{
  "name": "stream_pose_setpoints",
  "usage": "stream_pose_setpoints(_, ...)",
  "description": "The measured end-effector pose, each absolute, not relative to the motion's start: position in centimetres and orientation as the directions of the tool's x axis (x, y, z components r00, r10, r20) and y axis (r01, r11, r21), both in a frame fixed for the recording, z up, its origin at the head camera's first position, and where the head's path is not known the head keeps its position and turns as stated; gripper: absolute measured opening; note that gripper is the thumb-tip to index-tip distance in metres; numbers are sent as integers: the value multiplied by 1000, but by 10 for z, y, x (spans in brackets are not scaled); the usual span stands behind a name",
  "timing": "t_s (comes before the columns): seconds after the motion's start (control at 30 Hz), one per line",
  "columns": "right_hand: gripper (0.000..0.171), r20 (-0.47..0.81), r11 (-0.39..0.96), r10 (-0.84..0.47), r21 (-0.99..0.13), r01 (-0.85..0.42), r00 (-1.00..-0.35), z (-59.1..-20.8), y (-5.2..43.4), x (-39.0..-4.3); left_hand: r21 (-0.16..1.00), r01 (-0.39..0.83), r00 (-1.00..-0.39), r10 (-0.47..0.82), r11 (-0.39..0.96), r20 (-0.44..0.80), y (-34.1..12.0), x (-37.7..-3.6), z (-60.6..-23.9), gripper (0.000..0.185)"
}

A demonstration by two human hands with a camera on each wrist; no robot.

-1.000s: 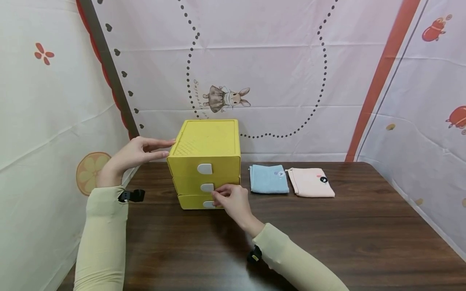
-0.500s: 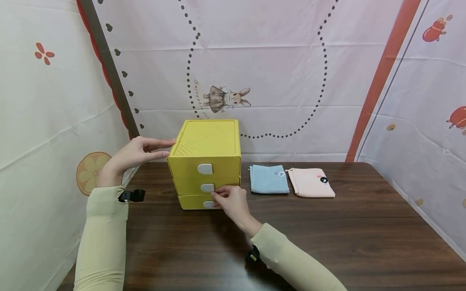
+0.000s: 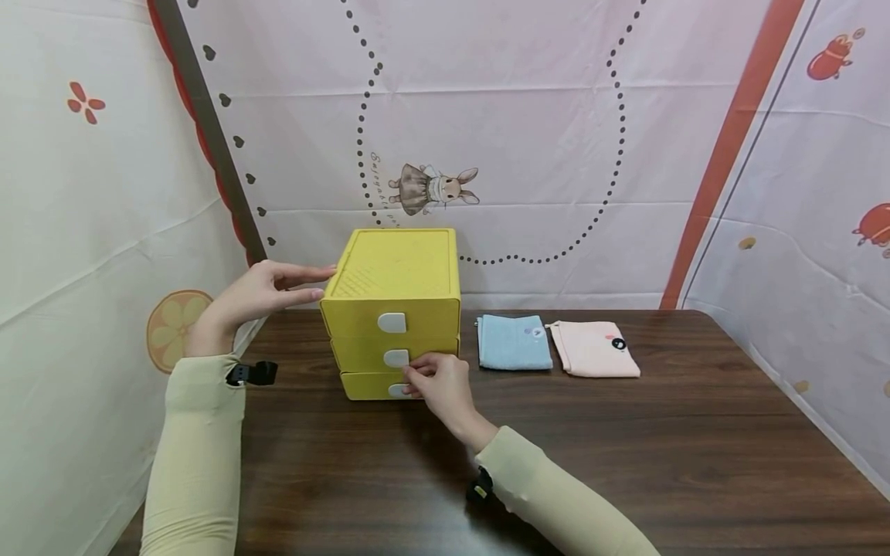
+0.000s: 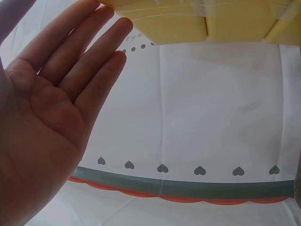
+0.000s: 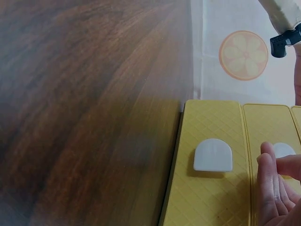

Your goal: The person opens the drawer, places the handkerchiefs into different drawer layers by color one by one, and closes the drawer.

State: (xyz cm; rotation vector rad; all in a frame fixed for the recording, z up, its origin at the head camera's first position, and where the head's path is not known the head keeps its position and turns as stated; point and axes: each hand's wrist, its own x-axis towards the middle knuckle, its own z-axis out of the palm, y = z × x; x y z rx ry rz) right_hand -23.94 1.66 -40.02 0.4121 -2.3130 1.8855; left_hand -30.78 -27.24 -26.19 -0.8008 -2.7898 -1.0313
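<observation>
A yellow three-drawer box [image 3: 396,266] stands on the table, its drawers pushed in. My left hand [image 3: 257,297] touches the box's left side near the top with fingers extended; in the left wrist view its palm and straight fingers [image 4: 101,70] show below the yellow box. My right hand [image 3: 445,386] is at the drawer fronts, thumb and fingertips pinching the flat edge of the white middle drawer handle [image 3: 396,358]. Part of that handle is covered by fingers in the right wrist view. The bottom drawer handle [image 5: 214,155] and top drawer handle [image 3: 392,323] are untouched.
To the right of the box lie a folded blue cloth [image 3: 514,342] and a folded pink cloth [image 3: 594,349]. The dark wooden table [image 3: 660,455] extends in front. Printed white curtains [image 3: 549,154] hang behind and along both sides.
My right wrist and forearm have shifted slightly left, the fingers staying at the middle handle. The left hand, the box and both cloths have not visibly moved.
</observation>
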Motion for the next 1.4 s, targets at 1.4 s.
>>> stream_pose_setpoints(1.4,15,317,205,-170,-915,-348,-933,-403,17,-206,599,488,-864,447,634,231,-274,-310,-263,41)
